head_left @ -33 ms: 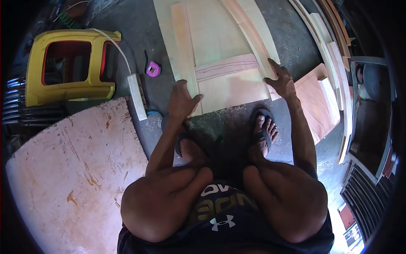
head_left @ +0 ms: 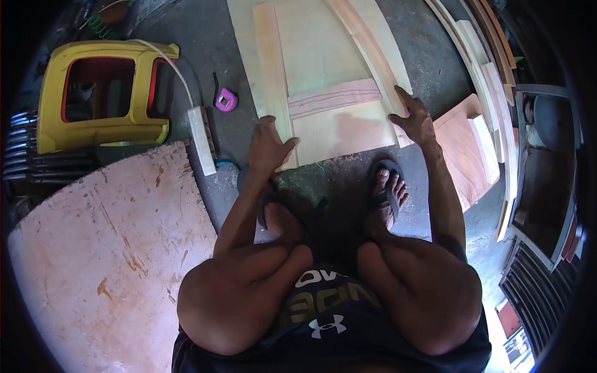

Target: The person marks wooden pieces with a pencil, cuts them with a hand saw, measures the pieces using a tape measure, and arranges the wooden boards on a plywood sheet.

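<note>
A pale plywood sheet [head_left: 339, 140] lies flat on the floor before me, with two long light boards on it. My left hand [head_left: 268, 146] grips the near end of the left board [head_left: 270, 68], its thumb at the inner edge and its fingers at the outer. Across the near end of the right board [head_left: 360, 40], my right hand [head_left: 416, 121] spans thumb and fingers. Between the boards lies a short pinkish crosspiece [head_left: 336, 98] with dark grain lines. Its ends lie close to both boards; I cannot tell whether they touch.
Left of the sheet are a pink tape measure [head_left: 226, 100], a white power strip [head_left: 201, 140] and a yellow frame [head_left: 134, 93]. A worn pinkish panel [head_left: 118, 242] lies near left. Wood pieces [head_left: 466, 149] and long boards [head_left: 488, 81] lie at right. My sandalled feet [head_left: 388, 193] stand before the sheet.
</note>
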`<action>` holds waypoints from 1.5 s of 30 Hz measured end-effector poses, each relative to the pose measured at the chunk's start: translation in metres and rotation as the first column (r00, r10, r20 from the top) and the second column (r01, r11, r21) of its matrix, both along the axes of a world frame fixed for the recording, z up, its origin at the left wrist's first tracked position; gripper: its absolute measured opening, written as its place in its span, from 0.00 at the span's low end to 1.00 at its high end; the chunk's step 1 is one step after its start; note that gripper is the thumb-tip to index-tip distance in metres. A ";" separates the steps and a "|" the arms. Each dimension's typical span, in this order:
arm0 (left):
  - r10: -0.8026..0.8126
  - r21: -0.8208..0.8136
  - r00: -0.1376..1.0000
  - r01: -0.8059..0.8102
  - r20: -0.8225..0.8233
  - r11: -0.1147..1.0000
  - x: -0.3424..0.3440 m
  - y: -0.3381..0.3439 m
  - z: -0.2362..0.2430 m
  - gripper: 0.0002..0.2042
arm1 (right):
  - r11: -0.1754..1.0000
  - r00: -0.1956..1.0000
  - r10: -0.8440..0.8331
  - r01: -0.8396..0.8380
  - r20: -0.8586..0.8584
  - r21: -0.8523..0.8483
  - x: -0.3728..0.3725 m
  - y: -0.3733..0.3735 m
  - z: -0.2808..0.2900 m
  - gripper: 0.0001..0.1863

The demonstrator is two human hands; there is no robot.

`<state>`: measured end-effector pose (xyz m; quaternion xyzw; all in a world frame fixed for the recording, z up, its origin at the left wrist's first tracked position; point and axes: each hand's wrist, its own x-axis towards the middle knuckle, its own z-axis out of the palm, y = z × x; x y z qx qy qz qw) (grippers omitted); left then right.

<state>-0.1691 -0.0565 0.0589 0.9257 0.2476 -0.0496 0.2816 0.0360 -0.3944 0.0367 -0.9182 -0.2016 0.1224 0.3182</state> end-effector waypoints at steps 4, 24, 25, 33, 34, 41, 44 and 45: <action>-0.100 0.031 0.995 0.101 -0.012 0.994 -0.006 0.005 -0.009 0.41 | 1.000 1.000 0.011 -0.011 -0.008 -0.028 -0.001 0.001 -0.001 0.46; 0.036 -0.113 0.999 -0.032 0.034 0.993 -0.008 0.001 -0.005 0.39 | 0.999 0.999 0.013 -0.015 0.049 0.040 0.002 -0.006 -0.006 0.44; 0.032 -0.151 0.999 -0.030 0.008 0.988 -0.001 -0.007 0.001 0.39 | 0.999 0.998 -0.024 0.022 0.053 0.027 0.002 -0.016 -0.008 0.44; 0.293 -0.056 0.912 -0.290 0.287 0.956 -0.035 0.008 -0.027 0.23 | 0.999 0.999 0.017 -0.016 0.038 -0.034 -0.014 0.004 -0.004 0.45; 0.294 -0.059 0.909 -0.290 0.296 0.955 -0.036 0.009 -0.029 0.23 | 1.000 1.000 0.001 -0.001 0.027 -0.017 -0.017 0.006 -0.002 0.44; 0.185 -0.106 0.947 -0.163 0.261 0.981 -0.017 -0.015 -0.033 0.23 | 0.979 0.991 -0.001 -0.026 0.132 0.201 -0.009 -0.013 -0.028 0.42; 0.179 -0.028 0.945 -0.178 0.272 0.984 -0.037 -0.009 -0.028 0.23 | 0.974 0.993 -0.110 0.116 -0.041 0.196 -0.015 -0.001 -0.019 0.43; 0.167 -0.039 0.949 -0.163 0.268 0.986 -0.032 -0.017 -0.029 0.22 | 0.946 0.982 -0.179 0.187 -0.054 0.263 -0.011 -0.016 -0.021 0.38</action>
